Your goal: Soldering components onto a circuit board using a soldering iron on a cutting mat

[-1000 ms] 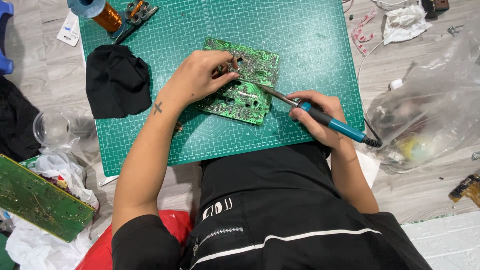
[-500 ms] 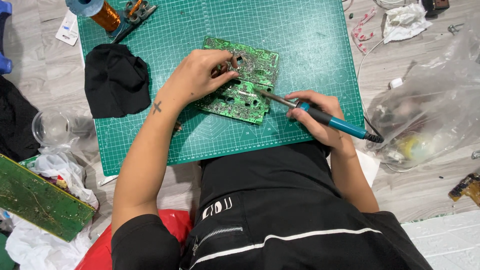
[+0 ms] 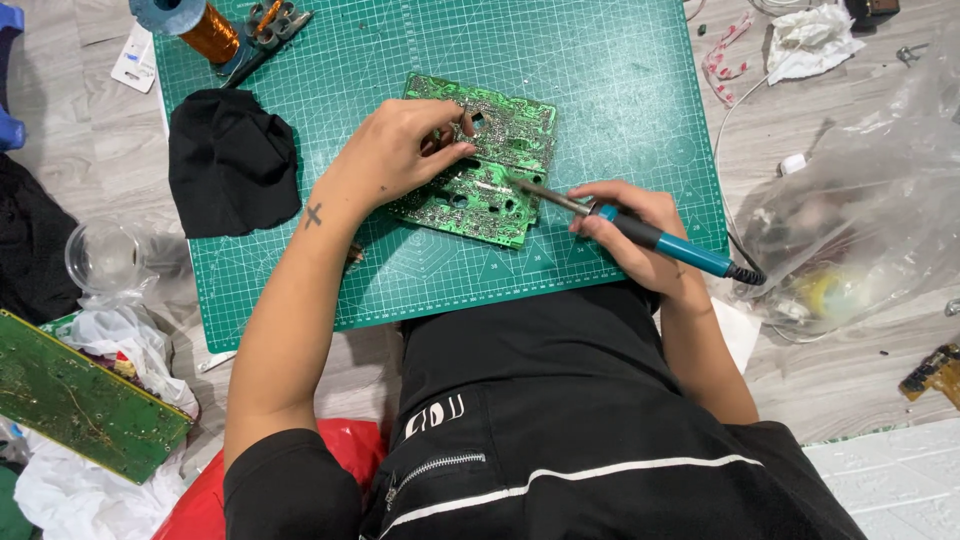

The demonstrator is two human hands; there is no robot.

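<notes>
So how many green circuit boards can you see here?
2, plus maybe a fragment. One circuit board lies on the cutting mat under the left hand; a second board lies at the lower left. A small piece shows at the right edge.
</notes>
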